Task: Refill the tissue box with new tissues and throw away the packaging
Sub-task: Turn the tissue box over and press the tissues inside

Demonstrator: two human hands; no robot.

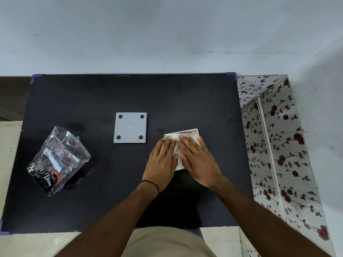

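Observation:
A white square tissue box [192,133] lies on the black table [92,99], right of centre, with white tissues [178,154] showing inside it. My left hand [162,161] and my right hand [196,159] both rest flat on top of the tissues, fingers together and pointing away from me, covering most of the box. The grey square lid or base [130,127] with four dark round pads lies apart, to the left of the box. A crumpled clear and black plastic wrapper [55,160] lies at the table's left side.
A fabric shelf unit with a rose print [278,145] stands right against the table's right edge. A pale wall [167,34] runs behind the table. Light floor tiles [9,136] show at the left.

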